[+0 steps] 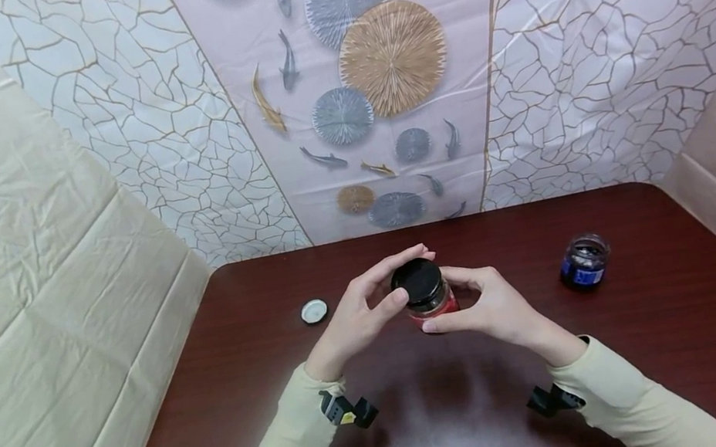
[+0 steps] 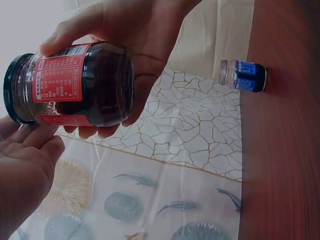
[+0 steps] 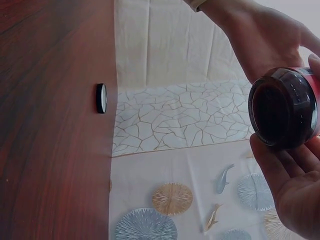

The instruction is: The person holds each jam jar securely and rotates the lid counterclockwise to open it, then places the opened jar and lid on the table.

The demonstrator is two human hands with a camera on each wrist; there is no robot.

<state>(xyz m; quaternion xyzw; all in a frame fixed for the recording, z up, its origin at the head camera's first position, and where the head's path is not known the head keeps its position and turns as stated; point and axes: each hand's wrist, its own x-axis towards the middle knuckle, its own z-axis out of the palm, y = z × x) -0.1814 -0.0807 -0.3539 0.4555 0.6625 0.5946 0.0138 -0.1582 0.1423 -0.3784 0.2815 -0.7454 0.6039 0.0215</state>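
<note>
A glass jar (image 1: pixel 433 307) with a red label and dark contents is held between both hands, its black lid (image 1: pixel 417 280) on top and tilted. My left hand (image 1: pixel 361 309) curls its thumb and fingers around the lid. The right hand (image 1: pixel 494 310) grips the jar's body, thumb in front and fingers behind. In the left wrist view the red-labelled jar (image 2: pixel 65 85) shows printed text, with the right hand (image 2: pixel 135 30) wrapped about it. The right wrist view shows its dark base (image 3: pixel 275 112) near the right hand (image 3: pixel 300 192), clear of the table.
A smaller blue-labelled glass jar (image 1: pixel 585 262) stands at the right without a lid. A round lid (image 1: pixel 313 311), white inside, lies upturned at the left. Both are on the dark red-brown table (image 1: pixel 257 427). Patterned cloth (image 1: pixel 339 101) hangs behind the table.
</note>
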